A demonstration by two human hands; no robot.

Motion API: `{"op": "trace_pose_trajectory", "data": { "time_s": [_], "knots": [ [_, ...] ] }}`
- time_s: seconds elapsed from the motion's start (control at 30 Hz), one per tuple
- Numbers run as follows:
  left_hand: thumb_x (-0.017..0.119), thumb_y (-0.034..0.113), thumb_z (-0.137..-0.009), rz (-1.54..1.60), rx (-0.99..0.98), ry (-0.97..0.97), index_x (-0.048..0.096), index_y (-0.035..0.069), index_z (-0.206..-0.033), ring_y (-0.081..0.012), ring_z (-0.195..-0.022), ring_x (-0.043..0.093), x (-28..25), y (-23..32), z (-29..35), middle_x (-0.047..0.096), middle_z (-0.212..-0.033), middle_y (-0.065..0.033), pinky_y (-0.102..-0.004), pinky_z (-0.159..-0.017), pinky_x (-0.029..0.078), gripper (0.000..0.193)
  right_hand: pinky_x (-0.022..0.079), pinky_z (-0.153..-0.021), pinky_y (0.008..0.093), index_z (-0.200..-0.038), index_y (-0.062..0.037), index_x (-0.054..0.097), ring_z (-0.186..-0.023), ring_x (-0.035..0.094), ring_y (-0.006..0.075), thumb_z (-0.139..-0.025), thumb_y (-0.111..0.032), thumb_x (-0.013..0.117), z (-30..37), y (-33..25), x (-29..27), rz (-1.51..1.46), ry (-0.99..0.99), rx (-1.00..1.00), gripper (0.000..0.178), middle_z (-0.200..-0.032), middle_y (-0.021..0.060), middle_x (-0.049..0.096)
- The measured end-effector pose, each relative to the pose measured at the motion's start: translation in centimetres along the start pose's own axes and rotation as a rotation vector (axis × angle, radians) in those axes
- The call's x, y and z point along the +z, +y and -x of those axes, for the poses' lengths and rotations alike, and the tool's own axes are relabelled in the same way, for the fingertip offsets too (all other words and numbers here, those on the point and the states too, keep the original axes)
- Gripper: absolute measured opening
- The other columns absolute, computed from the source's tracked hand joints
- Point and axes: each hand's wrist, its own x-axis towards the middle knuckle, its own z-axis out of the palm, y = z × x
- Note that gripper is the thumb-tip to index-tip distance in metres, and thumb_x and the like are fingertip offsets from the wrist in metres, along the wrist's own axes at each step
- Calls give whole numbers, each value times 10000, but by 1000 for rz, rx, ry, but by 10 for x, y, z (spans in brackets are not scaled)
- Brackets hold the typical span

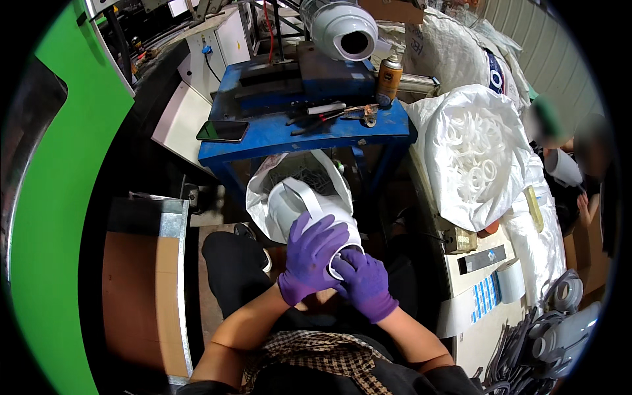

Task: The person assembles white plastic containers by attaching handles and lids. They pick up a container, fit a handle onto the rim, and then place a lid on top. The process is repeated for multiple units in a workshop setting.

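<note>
A white plastic jug-like body (279, 204) with a strap-shaped handle (303, 196) lies tilted in front of my lap, its round opening toward me. My left hand (312, 255), in a purple glove, holds its side, fingers stretched along the shell. At the opening's white rim (334, 270) is my right hand (363, 280), also gloved in purple. Its fingers are bent together into the mouth; whatever they grip is hidden. Behind the body, a white sack (259, 209) holds dark thin pieces.
Ahead, a blue metal stand (276, 143) carries a phone (222, 131), pliers, a spray can (389, 80) and a similar white body (339, 29). At right, a sack holds white rings (479, 172) beside a label roll (511, 281). Another person (586, 184) is at far right.
</note>
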Motion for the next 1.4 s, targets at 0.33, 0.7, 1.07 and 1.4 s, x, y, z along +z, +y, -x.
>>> {"op": "trace_pose_trajectory", "data": {
  "time_s": [0.33,0.7,1.07,1.4],
  "knots": [
    [725,314,-850,-104,18,65,684,137,-1173,-281,-1260,608,31,-16,-12,669,-1281,-49,-590,-1139,349,370,520,-569,336,-1324,-52,576,-634,684,256,-838,-128,749,-13,18,21,-775,-113,195,521,-893,135,712],
    [943,260,-606,-49,-221,284,656,71,-1189,-365,-1186,627,-14,-76,-24,665,-1264,-159,-468,-1068,477,677,566,-818,411,-1096,-131,730,-976,690,314,-831,-168,780,-46,97,-103,-23,381,104,272,-1012,98,720],
    [959,271,-603,14,-141,268,605,72,-1232,-389,-1197,607,-1,-57,-25,638,-1277,-159,-532,-1070,438,748,512,-825,423,-922,-184,748,-1069,626,256,-837,-165,673,-45,354,-171,956,-145,143,114,-1173,30,645],
    [952,290,-593,85,-158,234,624,69,-1232,-383,-1190,612,8,-52,-30,651,-1266,-149,-533,-1080,430,752,509,-814,430,-806,-23,635,-936,611,346,-755,-125,825,-53,301,-201,371,334,200,223,-1006,136,602]
  ]
}}
